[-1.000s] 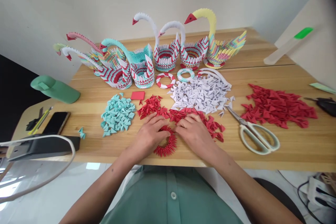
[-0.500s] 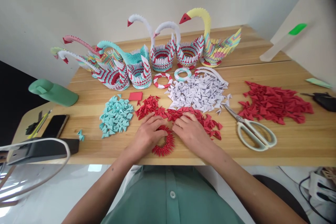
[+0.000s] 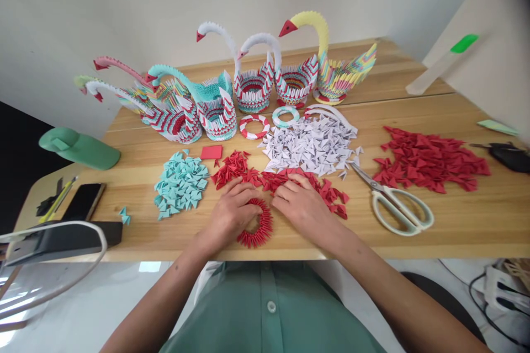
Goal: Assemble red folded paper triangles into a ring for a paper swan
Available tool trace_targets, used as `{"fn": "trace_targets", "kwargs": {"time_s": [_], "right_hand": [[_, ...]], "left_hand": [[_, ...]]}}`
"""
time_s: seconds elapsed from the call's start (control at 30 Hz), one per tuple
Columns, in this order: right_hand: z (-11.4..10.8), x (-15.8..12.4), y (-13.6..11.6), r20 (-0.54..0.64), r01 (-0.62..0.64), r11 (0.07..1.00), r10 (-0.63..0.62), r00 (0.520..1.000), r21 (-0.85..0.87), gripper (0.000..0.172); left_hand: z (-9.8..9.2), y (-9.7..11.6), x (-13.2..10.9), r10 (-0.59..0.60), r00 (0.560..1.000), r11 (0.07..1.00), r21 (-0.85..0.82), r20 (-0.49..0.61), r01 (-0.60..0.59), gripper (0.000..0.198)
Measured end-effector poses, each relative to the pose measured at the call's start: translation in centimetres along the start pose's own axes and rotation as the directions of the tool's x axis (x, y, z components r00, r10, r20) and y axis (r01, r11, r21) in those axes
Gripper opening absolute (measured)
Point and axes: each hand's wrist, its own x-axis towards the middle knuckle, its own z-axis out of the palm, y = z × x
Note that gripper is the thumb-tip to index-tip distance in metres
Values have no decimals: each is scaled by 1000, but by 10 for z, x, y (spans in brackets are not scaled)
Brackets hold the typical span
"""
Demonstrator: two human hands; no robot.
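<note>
- All places are taken from the white pile of folded paper triangles, spread on the wooden table.
- The spiky red ring is laid flat, left of the white pile and nearer the wearer; many narrow folded pieces are fanned outward around its round gap.
- The left hand, also left of the white pile and nearer the wearer, is closed narrowly over the ring's left side, thumb laid across the inner edge.
- The right hand, directly on the wearer's side of the white pile, is curled, fingers bunched close by the ring; whether a piece is pinched cannot be told, the fingertips being hidden.
- Loose red pieces are strewn along the white pile's near edge and leftward.
- Scissors are left to its right; an aqua pile is heaped to its left.
- Handling, as judged: ring very light, dry, hardly slippery; single folds stiffish, the whole probably flexible and easily pulled apart.
- Hold is best taken softly across the band, thumb inside, fingers outside; outer points should not be tugged or crushed.
</note>
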Motion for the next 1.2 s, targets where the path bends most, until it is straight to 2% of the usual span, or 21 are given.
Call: {"fn": "trace_targets", "kwargs": {"time_s": [0.4, 0.9, 1.2], "right_hand": [[4, 1, -1, -51, 5, 999, -3, 999, 38, 27], [5, 5, -1, 20, 31, 999, -31, 999, 29, 21], [-6, 8, -3, 75, 83, 996, -81, 994, -23, 21]], "left_hand": [[1, -2, -1, 10, 1000, 1000, -17, -16, -10, 18], [1, -2, 0, 3, 1000, 999, -46, 1, -3, 17], [0, 1, 2, 5, 1000, 1000, -2, 19, -5, 16]]}}
